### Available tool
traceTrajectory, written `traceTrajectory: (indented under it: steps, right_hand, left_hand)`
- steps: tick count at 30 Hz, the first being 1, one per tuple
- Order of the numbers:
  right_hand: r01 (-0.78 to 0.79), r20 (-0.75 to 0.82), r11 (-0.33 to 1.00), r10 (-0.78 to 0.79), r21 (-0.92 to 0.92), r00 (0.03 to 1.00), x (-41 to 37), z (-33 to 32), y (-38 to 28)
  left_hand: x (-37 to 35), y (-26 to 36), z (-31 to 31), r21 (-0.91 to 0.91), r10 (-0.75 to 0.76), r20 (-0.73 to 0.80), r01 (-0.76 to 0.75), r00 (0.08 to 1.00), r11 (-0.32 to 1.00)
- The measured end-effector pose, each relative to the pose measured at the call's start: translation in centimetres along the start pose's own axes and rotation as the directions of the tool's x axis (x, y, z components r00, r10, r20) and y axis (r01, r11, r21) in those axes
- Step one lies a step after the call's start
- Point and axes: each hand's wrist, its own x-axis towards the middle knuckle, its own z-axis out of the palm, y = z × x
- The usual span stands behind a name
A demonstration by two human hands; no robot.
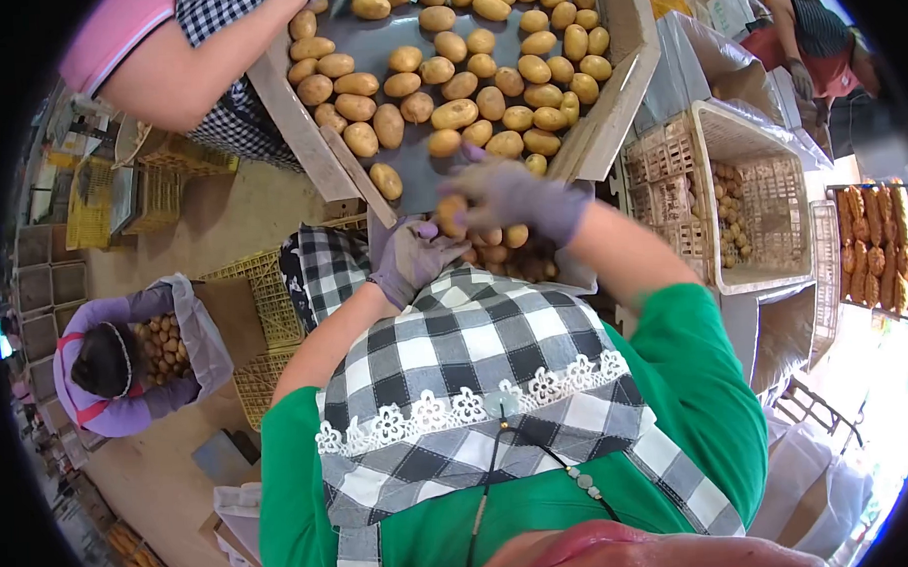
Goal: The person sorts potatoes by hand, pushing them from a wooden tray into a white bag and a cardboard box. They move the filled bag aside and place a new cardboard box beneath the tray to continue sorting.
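Note:
Many potatoes lie on a grey sorting table with wooden side boards in front of me. My right hand, in a purple-grey glove and slightly blurred, is at the table's lower end, its fingers around a potato. Just left of it, my left hand, gloved alike, rests low by the chute's end, fingers stretched toward the right; it seems to hold nothing. Beneath both hands, more potatoes sit in a container against my checked apron, partly hidden by my hands.
Another person's arm reaches in at the upper left. A plastic crate with potatoes stands at the right. At the left, a person in purple bends over a lined box of potatoes. Yellow crates stand beside me; filled net bags are at far right.

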Motion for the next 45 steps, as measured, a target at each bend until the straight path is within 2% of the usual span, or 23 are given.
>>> traceTrajectory:
  steps: [1,2,3,4,5,8,10,12,14,16,18,19,22,24,26,31,33,36,38,40,41,44,45]
  right_hand:
    - [-0.245,0.060,0.889,0.241,0.388,0.969,-1.7,-4.9,-0.3]
    - [-0.153,-0.169,0.935,0.215,0.321,0.962,-2.1,-5.0,4.6]
    - [-0.317,-0.230,0.835,0.452,0.451,0.862,-2.8,-9.4,4.0]
    - [-0.146,-0.695,0.935,0.339,0.322,0.634,-2.0,-7.7,10.8]
    - [-0.244,-0.646,0.821,0.561,0.517,0.517,-2.0,-8.8,13.1]
    - [-0.561,-0.499,0.811,0.560,0.166,0.662,0.7,-8.1,14.0]
    - [-0.754,-0.528,0.656,0.626,-0.043,0.574,3.0,-4.1,6.2]
    - [-0.735,-0.332,0.666,0.671,-0.123,0.663,5.2,-3.0,1.8]
    - [-0.529,-0.303,0.830,0.465,-0.179,0.832,5.0,-0.1,-2.2]
    - [-0.325,-0.008,0.945,0.326,0.028,0.945,5.3,-1.5,-5.2]
    - [0.043,-0.363,0.981,0.029,0.190,0.931,7.7,-0.7,-5.4]
    - [0.041,-0.428,0.996,-0.002,0.082,0.904,9.0,-2.0,-6.6]
    - [-0.110,-0.423,0.972,0.013,-0.206,0.906,12.8,-1.0,-5.7]
    - [0.001,-0.268,0.945,-0.094,-0.328,0.959,12.6,0.3,-1.3]
    - [-0.174,-0.296,0.840,0.017,-0.514,0.955,11.6,-2.2,1.1]
    - [-0.656,-0.432,0.752,0.572,-0.064,0.698,7.0,-7.6,10.2]
    - [-0.652,-0.333,0.757,0.628,0.051,0.703,4.6,-6.5,13.9]
    - [-0.728,-0.052,0.683,0.726,-0.055,0.685,1.6,-5.7,7.9]
    - [-0.596,-0.083,0.708,0.616,-0.379,0.784,1.1,-2.5,1.5]
    - [-0.558,0.031,0.689,0.641,-0.463,0.767,1.4,0.1,-5.1]
    - [-0.510,0.064,0.801,0.553,-0.313,0.830,1.5,1.2,-6.5]
    - [-0.280,0.058,0.949,0.274,0.148,0.960,3.2,1.0,-7.7]
    - [-0.185,0.025,0.939,0.185,0.291,0.982,4.0,0.6,-7.6]
  left_hand:
    - [-0.2,-0.3,0.7,0.003,0.031,-0.075,-0.031,0.997,1.000]
    - [-0.4,-0.6,1.5,0.011,0.060,-0.148,-0.059,0.987,0.998]
    - [-0.3,-0.5,2.4,0.027,0.094,-0.214,-0.090,0.972,0.996]
    - [-0.3,-0.5,3.3,-0.018,0.073,-0.250,-0.080,0.966,0.997]
    - [-0.3,-0.4,4.2,-0.063,0.047,-0.286,-0.068,0.957,0.996]
    - [-0.1,-0.5,3.8,-0.081,0.028,-0.291,-0.054,0.956,0.995]
    - [-0.2,-0.7,3.9,-0.056,0.037,-0.293,-0.056,0.955,0.997]
    - [-0.5,-0.6,5.3,-0.028,0.065,-0.320,-0.079,0.945,0.997]
    - [-0.4,-0.7,4.0,-0.035,0.050,-0.299,-0.063,0.953,0.997]
    - [0.3,-0.7,2.3,-0.069,0.048,-0.235,-0.066,0.971,0.995]
    - [0.5,-0.8,1.1,-0.126,0.034,-0.143,-0.052,0.989,0.991]
    - [0.5,-0.6,1.8,-0.280,-0.050,-0.247,-0.022,0.968,0.960]
    - [-0.1,-0.7,3.5,0.054,0.119,-0.273,-0.108,0.955,0.993]
    - [0.1,-0.5,2.6,0.025,0.070,-0.351,-0.066,0.934,0.998]
    - [0.1,-0.1,2.4,0.018,0.069,-0.374,-0.067,0.925,0.998]
    - [-0.1,-0.7,3.1,-0.034,0.102,-0.339,-0.120,0.935,0.992]
    - [-0.1,-0.7,3.1,-0.083,0.093,-0.316,-0.125,0.944,0.989]
    - [0.7,-0.8,2.8,-0.135,0.070,-0.276,-0.110,0.959,0.985]
    - [1.0,-0.9,2.2,-0.143,0.078,-0.232,-0.113,0.970,0.983]
    - [1.5,-0.9,1.4,-0.255,0.049,-0.247,-0.114,0.968,0.960]
    - [1.6,-0.9,0.9,-0.306,0.032,-0.256,-0.113,0.966,0.945]
    - [1.3,-0.6,-0.5,0.259,0.179,0.048,-0.186,0.983,0.948]
    - [1.2,-0.8,-0.7,0.355,0.225,0.017,-0.216,0.974,0.909]
